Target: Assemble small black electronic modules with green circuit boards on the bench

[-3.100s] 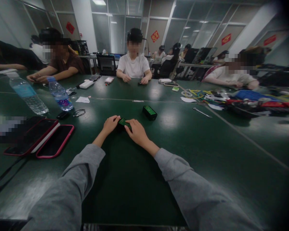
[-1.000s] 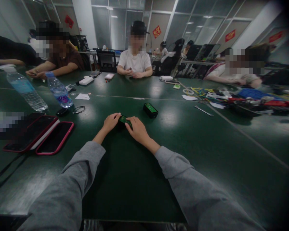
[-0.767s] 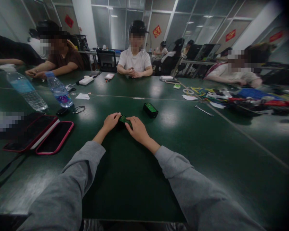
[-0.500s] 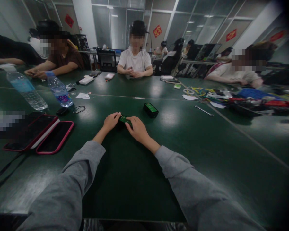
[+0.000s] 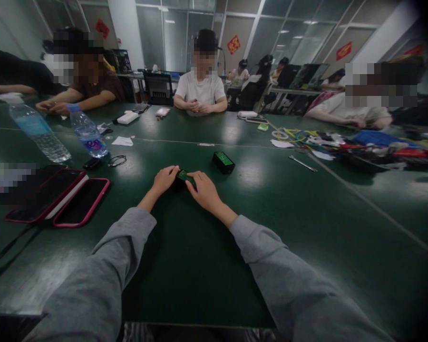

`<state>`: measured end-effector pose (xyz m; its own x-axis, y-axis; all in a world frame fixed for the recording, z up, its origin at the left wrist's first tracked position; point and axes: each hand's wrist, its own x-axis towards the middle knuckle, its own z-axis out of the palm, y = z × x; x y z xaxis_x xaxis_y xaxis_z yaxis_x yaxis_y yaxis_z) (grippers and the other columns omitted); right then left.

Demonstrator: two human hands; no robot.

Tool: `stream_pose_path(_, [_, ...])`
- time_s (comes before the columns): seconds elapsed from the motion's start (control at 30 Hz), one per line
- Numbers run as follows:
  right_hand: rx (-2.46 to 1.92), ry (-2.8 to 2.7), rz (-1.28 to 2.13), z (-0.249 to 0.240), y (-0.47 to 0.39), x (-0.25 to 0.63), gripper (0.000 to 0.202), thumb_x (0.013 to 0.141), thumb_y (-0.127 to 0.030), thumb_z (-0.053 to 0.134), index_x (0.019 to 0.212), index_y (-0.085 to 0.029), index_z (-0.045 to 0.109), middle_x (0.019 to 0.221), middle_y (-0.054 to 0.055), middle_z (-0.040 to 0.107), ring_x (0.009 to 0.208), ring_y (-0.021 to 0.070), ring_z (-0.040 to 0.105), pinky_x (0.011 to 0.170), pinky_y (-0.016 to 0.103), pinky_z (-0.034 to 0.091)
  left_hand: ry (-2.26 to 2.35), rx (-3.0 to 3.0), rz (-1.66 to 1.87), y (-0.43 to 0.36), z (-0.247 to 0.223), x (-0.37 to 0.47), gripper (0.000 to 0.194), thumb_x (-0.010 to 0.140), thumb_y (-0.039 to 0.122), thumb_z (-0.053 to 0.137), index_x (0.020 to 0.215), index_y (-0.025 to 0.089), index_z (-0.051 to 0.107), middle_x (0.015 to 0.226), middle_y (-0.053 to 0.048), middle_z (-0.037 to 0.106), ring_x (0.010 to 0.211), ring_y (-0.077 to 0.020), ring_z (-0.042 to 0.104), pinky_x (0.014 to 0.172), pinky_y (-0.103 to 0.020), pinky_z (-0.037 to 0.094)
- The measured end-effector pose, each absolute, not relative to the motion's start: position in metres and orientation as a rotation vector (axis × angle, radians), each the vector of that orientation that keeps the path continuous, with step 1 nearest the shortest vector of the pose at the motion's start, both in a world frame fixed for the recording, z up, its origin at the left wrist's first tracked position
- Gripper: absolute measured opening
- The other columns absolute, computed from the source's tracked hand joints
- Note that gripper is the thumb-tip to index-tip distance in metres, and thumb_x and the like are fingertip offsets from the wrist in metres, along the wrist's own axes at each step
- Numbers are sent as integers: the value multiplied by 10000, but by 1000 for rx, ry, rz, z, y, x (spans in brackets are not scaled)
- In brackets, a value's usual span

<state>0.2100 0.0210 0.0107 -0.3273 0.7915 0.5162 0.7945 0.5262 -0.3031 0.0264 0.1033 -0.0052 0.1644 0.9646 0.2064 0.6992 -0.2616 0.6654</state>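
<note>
Item 1: green-topped piece [image 5: 186, 176], low over the dark green table [image 5: 199, 266], between 2 bare hands. Left hand [image 5: 165, 180]: fingers grasping its left end. Right hand [image 5: 207, 191]: thumb and fingers grasping its right end, covering part of the top; whether its underside touches the table, I cannot tell from here. Item 2: black box [image 5: 224, 163] with green top, lying apart, beyond the right hand. Risks, in my judgement: uneven finger pressure could tilt or slip item 1; a forward slide could knock item 2.
</note>
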Motion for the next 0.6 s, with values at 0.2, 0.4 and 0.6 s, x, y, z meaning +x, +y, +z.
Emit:
stream_pose_path(0.2, [-1280,-2147,-15,10,22,210,328,989,-350,409,1198,-138,547,1127,123,599,1027,250,548,903,399,460,1591,2034,824,104,-5,27,483,939,514,313,940,226,701,953,-55,714,895,-214,622,814,-323,451])
stream_pose_path(0.4, [-1274,-2143,-10,11,22,210,322,991,-348,404,1192,-141,548,1119,122,602,1009,246,554,876,396,472,1595,2040,814,102,-2,27,486,941,512,305,941,225,697,964,-56,714,896,-214,627,817,-327,452])
stream_pose_path(0.6, [-1271,-2143,-10,10,22,210,325,993,-354,397,1195,-147,547,1126,123,600,1023,250,553,883,402,468,1586,2035,810,100,0,27,481,946,500,306,944,217,696,960,-60,712,905,-217,630,827,-337,454])
